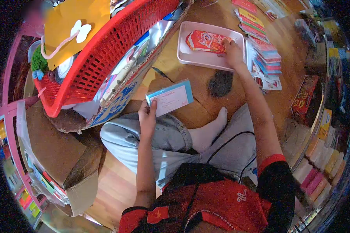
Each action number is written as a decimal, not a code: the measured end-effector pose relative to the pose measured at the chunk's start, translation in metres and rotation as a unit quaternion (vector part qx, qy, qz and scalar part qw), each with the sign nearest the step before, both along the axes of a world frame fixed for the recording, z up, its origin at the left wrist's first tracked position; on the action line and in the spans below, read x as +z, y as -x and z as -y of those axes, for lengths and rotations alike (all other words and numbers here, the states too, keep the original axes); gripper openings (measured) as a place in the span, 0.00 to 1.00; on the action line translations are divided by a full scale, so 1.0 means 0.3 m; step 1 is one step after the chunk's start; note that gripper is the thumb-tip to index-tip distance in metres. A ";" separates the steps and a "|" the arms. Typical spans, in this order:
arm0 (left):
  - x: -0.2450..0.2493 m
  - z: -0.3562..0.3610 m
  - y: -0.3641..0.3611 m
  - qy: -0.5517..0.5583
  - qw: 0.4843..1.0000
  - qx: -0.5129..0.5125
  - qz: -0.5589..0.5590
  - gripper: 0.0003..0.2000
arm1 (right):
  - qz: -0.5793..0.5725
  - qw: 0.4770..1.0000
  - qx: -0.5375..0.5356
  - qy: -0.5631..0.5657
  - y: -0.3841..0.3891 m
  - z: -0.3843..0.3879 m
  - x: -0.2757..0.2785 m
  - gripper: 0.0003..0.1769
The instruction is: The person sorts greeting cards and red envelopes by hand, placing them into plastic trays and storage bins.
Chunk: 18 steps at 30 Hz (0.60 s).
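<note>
Person sitting cross-legged on wooden floor (159, 82), both bare hands busy. Left hand (147, 118) is holding a blue-edged card pack (174, 100) near one end, thumb lying on top, pale printed face showing; pack is hovering above the lap side, outside the tray. Right hand (233, 54) is reaching into the pale pink tray (204, 59), fingertips touching the right end of the red envelopes (206, 41). Whether those fingers are pinching or just resting, cannot tell.

Progress, judging by layout: looks partway. Red envelopes are lying inside the tray, taking up its middle, bare tray bottom showing around them; how many are stacking there is unclear. Card pack is being held, not lying in the tray. Plenty is sitting outside: overlapping packets (267, 59) are fanning out just beside the tray's right side, more colorful packets (251, 22) are running up behind them. None of those are being touched.

Around: red basket (101, 64) is leaning at the left, cardboard box (50, 139) is standing below it, red patterned box (304, 94) is lying off to the right.
</note>
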State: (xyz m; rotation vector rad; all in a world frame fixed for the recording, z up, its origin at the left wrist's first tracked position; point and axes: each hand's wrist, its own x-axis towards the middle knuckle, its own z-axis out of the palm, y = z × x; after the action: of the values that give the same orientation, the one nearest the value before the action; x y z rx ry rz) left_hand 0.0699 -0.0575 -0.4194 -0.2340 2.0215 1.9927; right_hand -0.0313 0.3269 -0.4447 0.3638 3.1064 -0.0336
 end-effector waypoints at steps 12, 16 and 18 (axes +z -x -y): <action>0.019 -0.014 -0.003 0.019 1.000 0.007 0.013 0.11 | -0.196 0.977 -0.074 -0.025 -0.270 -0.192 0.035 0.27; -0.012 -0.049 0.027 0.060 0.997 -0.007 -0.049 0.11 | -0.103 0.986 -0.020 -0.126 -0.368 -0.270 -0.076 0.41; -0.034 -0.120 0.078 0.069 0.989 -0.042 -0.122 0.14 | -0.107 0.989 -0.067 -0.074 -0.351 -0.261 -0.090 0.48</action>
State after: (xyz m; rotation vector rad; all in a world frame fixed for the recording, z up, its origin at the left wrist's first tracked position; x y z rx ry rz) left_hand 0.0465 -0.0216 -0.4294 0.0702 2.2811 1.9111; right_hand 0.0741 0.4051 -0.4717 0.6114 3.3001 0.1673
